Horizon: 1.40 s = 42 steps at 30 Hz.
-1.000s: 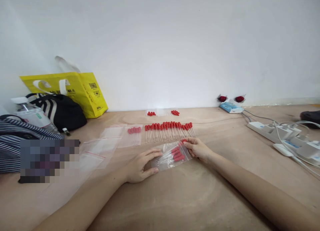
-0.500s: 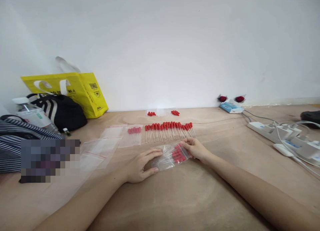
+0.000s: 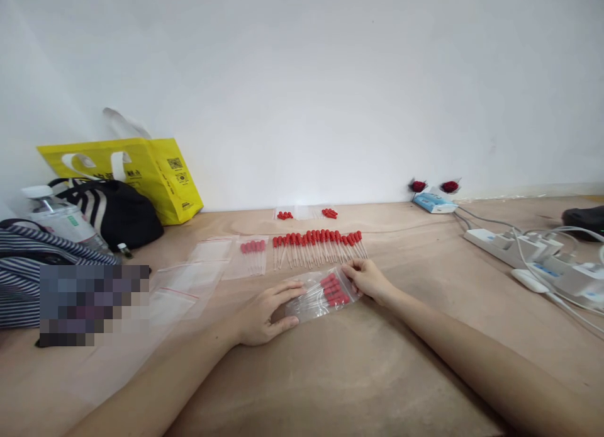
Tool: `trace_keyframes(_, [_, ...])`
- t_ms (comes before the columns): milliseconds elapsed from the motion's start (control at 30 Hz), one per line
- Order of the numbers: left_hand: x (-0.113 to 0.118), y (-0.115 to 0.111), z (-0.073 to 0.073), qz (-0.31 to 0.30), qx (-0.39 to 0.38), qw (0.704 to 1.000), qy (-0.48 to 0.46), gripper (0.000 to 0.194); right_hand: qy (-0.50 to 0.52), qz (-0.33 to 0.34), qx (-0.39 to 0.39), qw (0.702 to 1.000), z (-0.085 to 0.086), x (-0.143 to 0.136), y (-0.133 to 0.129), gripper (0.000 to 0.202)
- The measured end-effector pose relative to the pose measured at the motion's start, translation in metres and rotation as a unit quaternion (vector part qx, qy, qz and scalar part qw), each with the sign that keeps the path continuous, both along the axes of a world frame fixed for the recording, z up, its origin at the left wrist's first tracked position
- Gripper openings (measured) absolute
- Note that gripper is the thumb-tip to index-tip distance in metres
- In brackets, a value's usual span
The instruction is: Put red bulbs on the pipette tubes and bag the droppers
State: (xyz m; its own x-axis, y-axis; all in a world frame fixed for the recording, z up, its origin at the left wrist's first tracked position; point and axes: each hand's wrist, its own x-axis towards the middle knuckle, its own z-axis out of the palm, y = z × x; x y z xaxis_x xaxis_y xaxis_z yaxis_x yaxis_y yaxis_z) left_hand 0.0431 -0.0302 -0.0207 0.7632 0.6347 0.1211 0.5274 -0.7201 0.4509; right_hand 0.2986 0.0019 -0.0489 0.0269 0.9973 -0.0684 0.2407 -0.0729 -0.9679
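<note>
A clear zip bag (image 3: 311, 305) lies slantwise on the table, with several red-bulbed droppers (image 3: 336, 290) inside, their bulbs toward the zip end. The thumb and fingers of my right hand (image 3: 370, 279) pinch the zip edge at its upper right corner. My left hand (image 3: 267, 314) rests at the bag's other end, fingers stretched out and thumb apart, fingertips touching the plastic. Just beyond, loose droppers (image 3: 321, 238) lie in a row, bulbs away from me. Left of that row is another bag of droppers (image 3: 253, 248).
Flat zip bags (image 3: 182, 279) overlap on the left. Two filled bags (image 3: 302, 212) lie against the wall. A yellow tote (image 3: 165, 179), a black bag (image 3: 127, 210) and a bottle (image 3: 70, 220) crowd the left side. On the right are a power strip (image 3: 500, 251) with cables and a tissue pack (image 3: 434, 203).
Around the droppers the bag now looks flatter and smoother. My right hand has barely shifted along the zip edge; my left hand stays where it was.
</note>
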Motion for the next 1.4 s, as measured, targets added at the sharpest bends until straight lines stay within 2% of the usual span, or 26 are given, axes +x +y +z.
trace_keyframes(133, [0.0,0.0,0.0,0.007,-0.008,1.0,0.001,0.045,-0.09,0.008,0.004,0.996,0.009,0.01,-0.005,0.037])
trace_keyframes(200, [0.001,-0.001,0.001,0.01,-0.011,1.0,-0.002,0.044,-0.128,0.051,0.033,0.99,0.008,0.012,-0.007,0.037])
trace_keyframes(267, [0.002,-0.002,0.003,0.013,-0.01,1.0,-0.002,0.045,-0.119,0.088,0.049,0.988,0.004,0.012,-0.007,0.034])
trace_keyframes(400, [0.004,-0.004,0.007,0.01,-0.009,1.0,-0.01,0.047,-0.017,0.092,0.019,0.995,0.001,0.004,-0.009,0.028])
trace_keyframes(567, [0.01,-0.006,0.011,0.035,-0.044,0.996,-0.069,0.034,0.159,0.083,-0.005,0.984,0.014,-0.003,-0.016,0.028])
trace_keyframes(733, [0.019,0.002,0.004,0.084,-0.04,0.986,-0.142,0.031,0.23,0.048,0.024,0.972,0.022,-0.009,-0.014,0.025])
trace_keyframes(800, [0.022,0.011,0.001,0.108,-0.061,0.978,-0.169,0.035,0.247,0.058,0.049,0.966,0.025,-0.015,-0.009,0.023])
trace_keyframes(900, [0.029,0.028,0.001,0.148,-0.153,0.954,-0.212,0.053,0.265,0.096,0.07,0.957,0.031,-0.03,0.001,0.022])
trace_keyframes(967, [0.033,0.037,0.004,0.159,-0.248,0.923,-0.249,0.063,0.276,0.105,0.07,0.953,0.035,-0.043,0.008,0.023])
trace_keyframes(1033, [0.036,0.041,0.008,0.151,-0.338,0.886,-0.278,0.061,0.286,0.095,0.066,0.951,0.037,-0.056,0.013,0.027])
trace_keyframes(1100, [0.034,0.041,0.013,0.155,-0.386,0.859,-0.297,0.051,0.291,0.065,0.074,0.952,0.036,-0.063,0.016,0.031])
trace_keyframes(1167, [0.026,0.041,0.017,0.192,-0.387,0.842,-0.323,0.045,0.276,0.028,0.087,0.957,0.03,-0.062,0.014,0.032])
trace_keyframes(1267, [0.001,0.049,0.024,0.274,-0.34,0.824,-0.361,0.043,0.213,-0.004,0.078,0.974,0.017,-0.043,0.005,0.028])
trace_keyframes(1400, [-0.04,0.076,0.032,0.399,-0.239,0.809,-0.36,0.045,0.185,0.043,0.02,0.982,0.005,-0.006,-0.011,0.023])
